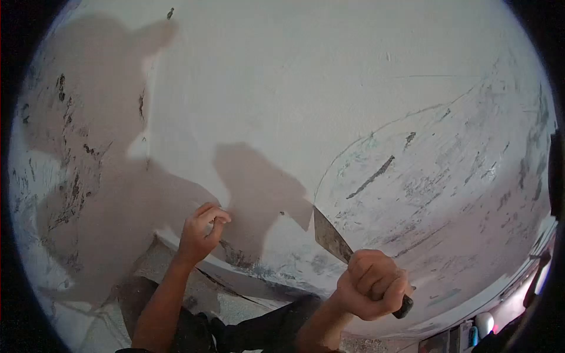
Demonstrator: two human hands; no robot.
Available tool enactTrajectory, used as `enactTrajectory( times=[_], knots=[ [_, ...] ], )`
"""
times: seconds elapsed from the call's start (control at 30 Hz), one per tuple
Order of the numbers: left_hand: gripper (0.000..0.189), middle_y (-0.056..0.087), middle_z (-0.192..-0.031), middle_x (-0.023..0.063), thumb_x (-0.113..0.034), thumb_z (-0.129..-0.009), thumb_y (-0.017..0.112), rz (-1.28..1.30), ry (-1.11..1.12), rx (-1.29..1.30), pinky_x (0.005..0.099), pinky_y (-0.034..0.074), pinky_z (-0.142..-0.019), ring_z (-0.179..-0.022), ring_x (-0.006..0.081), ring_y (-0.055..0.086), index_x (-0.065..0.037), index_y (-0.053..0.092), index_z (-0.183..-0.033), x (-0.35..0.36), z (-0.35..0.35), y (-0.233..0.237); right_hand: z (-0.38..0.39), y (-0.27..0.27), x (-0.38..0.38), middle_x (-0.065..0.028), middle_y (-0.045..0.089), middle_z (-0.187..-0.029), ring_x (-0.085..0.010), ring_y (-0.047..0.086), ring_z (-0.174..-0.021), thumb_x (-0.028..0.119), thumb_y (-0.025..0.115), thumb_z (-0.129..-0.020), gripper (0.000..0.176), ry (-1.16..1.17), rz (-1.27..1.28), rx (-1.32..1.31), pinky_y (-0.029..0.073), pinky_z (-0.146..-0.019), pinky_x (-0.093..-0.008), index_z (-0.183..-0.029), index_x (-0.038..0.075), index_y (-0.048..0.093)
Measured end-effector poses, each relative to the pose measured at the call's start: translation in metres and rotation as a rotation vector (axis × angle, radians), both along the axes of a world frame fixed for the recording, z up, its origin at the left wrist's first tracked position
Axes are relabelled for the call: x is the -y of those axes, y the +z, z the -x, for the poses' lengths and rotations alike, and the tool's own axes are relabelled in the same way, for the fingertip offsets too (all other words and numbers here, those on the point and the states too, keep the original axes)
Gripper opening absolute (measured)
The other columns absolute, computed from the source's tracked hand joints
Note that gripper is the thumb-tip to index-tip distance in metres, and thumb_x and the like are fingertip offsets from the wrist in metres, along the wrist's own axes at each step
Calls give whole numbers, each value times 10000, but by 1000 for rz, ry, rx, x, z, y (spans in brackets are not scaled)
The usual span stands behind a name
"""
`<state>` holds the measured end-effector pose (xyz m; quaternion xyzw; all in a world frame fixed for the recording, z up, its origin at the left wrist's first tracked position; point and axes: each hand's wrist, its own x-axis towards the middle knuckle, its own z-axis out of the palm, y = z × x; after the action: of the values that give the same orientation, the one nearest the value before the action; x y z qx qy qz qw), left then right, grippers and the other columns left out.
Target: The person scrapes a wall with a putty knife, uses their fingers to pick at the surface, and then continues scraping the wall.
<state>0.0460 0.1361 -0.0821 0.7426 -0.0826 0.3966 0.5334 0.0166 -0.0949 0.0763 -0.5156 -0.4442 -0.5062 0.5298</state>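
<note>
My right hand (pixel 372 285) is wrapped round the dark handle of a putty knife (pixel 331 236). The grey blade points up and to the left, its corner at the wall (pixel 282 106) beside a thin curved line. To the left, my left hand (pixel 203 230) is raised before the wall with its fingers curled in toward the thumb; nothing shows in them. Right of the blade lies a rough, scraped patch (pixel 406 176) with dark gouges. Shadows of my head and hands fall across the pale, smoother surface.
Dark pits and cracks (pixel 73 182) mark the wall at the left, near a corner. My dark-clothed legs (pixel 265 326) are below, above a speckled floor (pixel 106 332). Several household items (pixel 479 329), partly cut off, stand at the lower right.
</note>
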Motion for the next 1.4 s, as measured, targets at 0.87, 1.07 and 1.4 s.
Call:
enactTrajectory(
  times=[0.87, 1.07, 1.4],
  knots=[
    [106, 593, -800, 86, -2, -831, 498, -28, 3, -34, 323, 473, -668, -718, 211, 585, -21, 602, -843, -3, 4, 5, 11, -38, 12, -34, 467, -460, -131, 416, -382, 173, 506, -923, 439, 393, 48, -219, 342, -352, -293, -521, 54, 375],
    [100, 597, -807, 78, -13, -850, 501, -67, 58, -62, 319, 475, -659, -701, 208, 576, -22, 601, -842, -12, -2, -7, 22, -170, 53, -123, 598, -702, -208, 562, -620, 193, 569, -924, 212, 340, 778, -1030, 470, -607, -345, -875, 0, 642],
    [362, 487, -1243, 162, 10, -814, 558, -459, 54, 53, 416, 414, -960, -1143, 315, 500, -47, 578, -1171, 54, 16, 50, -16, -272, 86, -224, 528, -1288, -371, 456, -1251, 707, 376, -872, 726, 368, 1185, -1629, 350, -1055, -465, -1265, 128, 571]
  ],
)
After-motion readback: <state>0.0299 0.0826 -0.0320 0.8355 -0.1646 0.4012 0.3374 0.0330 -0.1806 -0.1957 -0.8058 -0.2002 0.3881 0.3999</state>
